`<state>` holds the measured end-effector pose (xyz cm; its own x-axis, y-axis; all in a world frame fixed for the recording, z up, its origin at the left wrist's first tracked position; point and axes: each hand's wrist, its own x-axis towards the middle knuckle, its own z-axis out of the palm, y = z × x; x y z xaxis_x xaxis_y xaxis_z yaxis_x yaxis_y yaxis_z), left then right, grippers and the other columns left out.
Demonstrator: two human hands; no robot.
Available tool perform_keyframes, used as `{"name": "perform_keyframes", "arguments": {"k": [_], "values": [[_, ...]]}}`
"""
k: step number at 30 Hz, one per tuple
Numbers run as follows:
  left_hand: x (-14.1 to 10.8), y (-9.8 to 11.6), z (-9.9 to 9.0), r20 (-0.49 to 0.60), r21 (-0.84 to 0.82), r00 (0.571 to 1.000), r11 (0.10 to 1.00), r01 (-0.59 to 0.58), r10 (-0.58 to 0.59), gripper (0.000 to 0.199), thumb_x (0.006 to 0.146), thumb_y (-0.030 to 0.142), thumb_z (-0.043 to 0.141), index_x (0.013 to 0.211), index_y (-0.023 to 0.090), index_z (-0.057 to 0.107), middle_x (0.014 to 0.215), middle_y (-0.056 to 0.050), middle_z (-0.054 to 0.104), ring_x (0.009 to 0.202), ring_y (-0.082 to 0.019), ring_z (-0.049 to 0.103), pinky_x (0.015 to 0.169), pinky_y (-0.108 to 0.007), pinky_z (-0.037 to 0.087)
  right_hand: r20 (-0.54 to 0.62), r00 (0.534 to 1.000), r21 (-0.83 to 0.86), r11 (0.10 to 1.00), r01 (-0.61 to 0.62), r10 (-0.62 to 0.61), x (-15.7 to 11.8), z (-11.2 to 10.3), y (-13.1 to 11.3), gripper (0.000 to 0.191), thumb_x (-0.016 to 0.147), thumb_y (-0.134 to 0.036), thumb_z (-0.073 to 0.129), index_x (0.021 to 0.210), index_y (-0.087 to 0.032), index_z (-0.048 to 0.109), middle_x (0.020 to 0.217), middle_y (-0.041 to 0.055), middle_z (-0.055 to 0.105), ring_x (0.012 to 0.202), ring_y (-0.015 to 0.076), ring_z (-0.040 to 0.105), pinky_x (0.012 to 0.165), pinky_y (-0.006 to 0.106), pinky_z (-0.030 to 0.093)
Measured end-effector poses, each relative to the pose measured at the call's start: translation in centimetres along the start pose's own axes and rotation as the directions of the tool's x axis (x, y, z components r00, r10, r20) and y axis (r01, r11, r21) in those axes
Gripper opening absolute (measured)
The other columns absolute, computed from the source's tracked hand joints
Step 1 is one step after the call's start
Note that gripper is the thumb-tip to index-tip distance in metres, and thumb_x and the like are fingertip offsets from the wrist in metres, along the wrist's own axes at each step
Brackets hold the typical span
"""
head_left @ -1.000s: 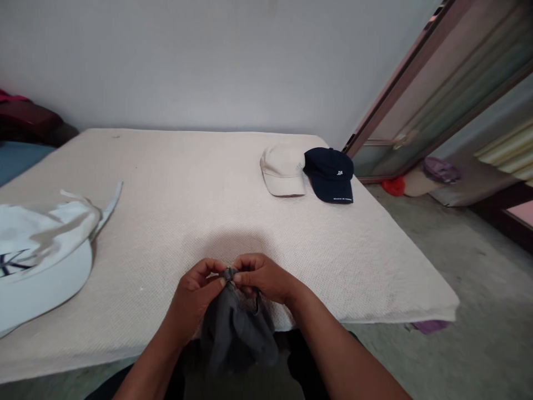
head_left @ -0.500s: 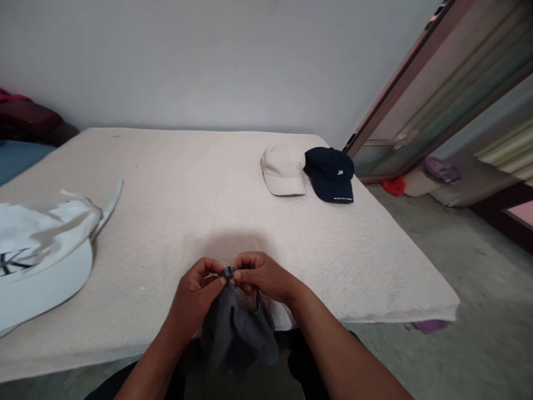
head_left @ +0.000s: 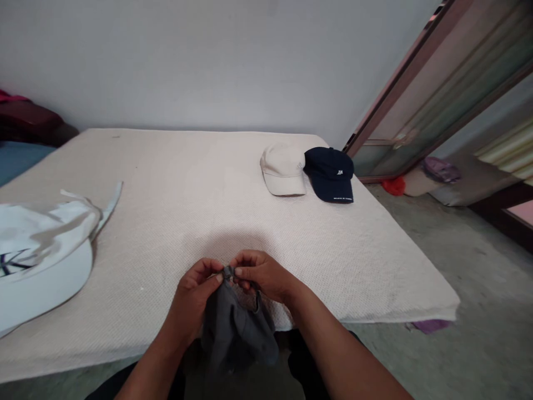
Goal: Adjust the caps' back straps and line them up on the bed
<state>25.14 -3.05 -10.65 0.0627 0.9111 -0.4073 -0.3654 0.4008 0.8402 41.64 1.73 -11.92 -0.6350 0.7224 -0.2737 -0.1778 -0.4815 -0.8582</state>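
- Head view, left grip: my left hand (head_left: pixel 195 289) has thumb and forefinger pinched together on a short band (head_left: pixel 229 272) of a grey fabric item (head_left: pixel 235 330), apparently a cap.
- Head view, right grip: my right hand (head_left: pixel 262 273) pinches the same band from the three o'clock side, fingertips closed on it.
- Position of item: its bulk hangs at six o'clock from the grip, slumping slightly towards five, at the near edge of the covered surface (head_left: pixel 166 233). Contact with that edge cannot be confirmed.
- Axis: the crumpled bulk drops roughly from twelve to six. The band bridges the small gap between my fingertips, nearly nine to three; its fastening is too small to make out.
- Nearer hand: neither plainly; both meet at the band, above the bulk. I judge the narrow gap between the two pinches to be the governing relation.
- Surroundings, from the grip: white cap (head_left: pixel 45 283) at nine o'clock, well apart; cream cap (head_left: pixel 283 171) at one; navy cap (head_left: pixel 328 173) just beyond it, between one and two.
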Motion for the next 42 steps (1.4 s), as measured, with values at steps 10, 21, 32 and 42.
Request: {"name": "perform_keyframes", "arguments": {"k": [10, 21, 32, 42], "values": [[-0.3, 1.8, 1.2, 0.024, -0.172, 0.997, 0.983, -0.061, 0.066, 0.013, 0.072, 0.012, 0.068, 0.081, 0.018, 0.061, 0.077, 0.0, 0.067, 0.064, -0.012, 0.064, 0.062, -0.021, 0.051, 0.025, 0.994, 0.191, 0.977, 0.1, -0.107, -0.1, 0.9, -0.7, 0.017, 0.072, -0.024, 0.068, 0.081, -0.016, 0.055, 0.065, -0.0021, 0.058, 0.045, 0.0042, 0.042, 0.042, 0.017, 0.029], [-1.1, 8.5, 4.6, 0.088, -0.232, 0.915, 0.902, -0.365, 0.393, 0.015, 0.069, 0.008, 0.069, 0.079, 0.018, 0.063, 0.08, 0.001, 0.067, 0.053, -0.006, 0.061, 0.051, -0.013, 0.05, 0.036, 0.92, 0.353, 0.866, 0.354, -0.391, -1.1, 4.3, -7.5, 0.015, 0.077, -0.024, 0.064, 0.087, -0.02, 0.054, 0.062, -0.0036, 0.054, 0.044, 0.0039, 0.037, 0.041, 0.016, 0.027], [6.7, 2.2, 3.4, -0.085, -0.138, 0.974, 0.966, -0.22, 0.21, 0.021, 0.068, 0.022, 0.072, 0.083, 0.018, 0.057, 0.068, 0.002, 0.067, 0.058, -0.012, 0.061, 0.057, -0.022, 0.047, -0.301, 0.919, 0.098, 0.95, 0.296, -0.256, 4.7, -2.0, -2.5, 0.02, 0.067, -0.029, 0.067, 0.075, -0.017, 0.053, 0.049, -0.0053, 0.052, 0.04, 0.0061, 0.04, 0.039, 0.019, 0.027], [7.2, 1.7, 2.6, -0.09, 0.04, 0.985, 0.989, -0.145, 0.149, 0.025, 0.066, 0.027, 0.071, 0.087, 0.015, 0.064, 0.07, -0.001, 0.068, 0.058, -0.012, 0.06, 0.057, -0.023, 0.045, -0.319, 0.906, 0.009, 0.955, 0.298, -0.28, 4.9, -2.3, -2.3, 0.016, 0.065, -0.025, 0.065, 0.074, -0.017, 0.055, 0.048, -0.0068, 0.051, 0.04, 0.0066, 0.041, 0.041, 0.02, 0.03]]}}
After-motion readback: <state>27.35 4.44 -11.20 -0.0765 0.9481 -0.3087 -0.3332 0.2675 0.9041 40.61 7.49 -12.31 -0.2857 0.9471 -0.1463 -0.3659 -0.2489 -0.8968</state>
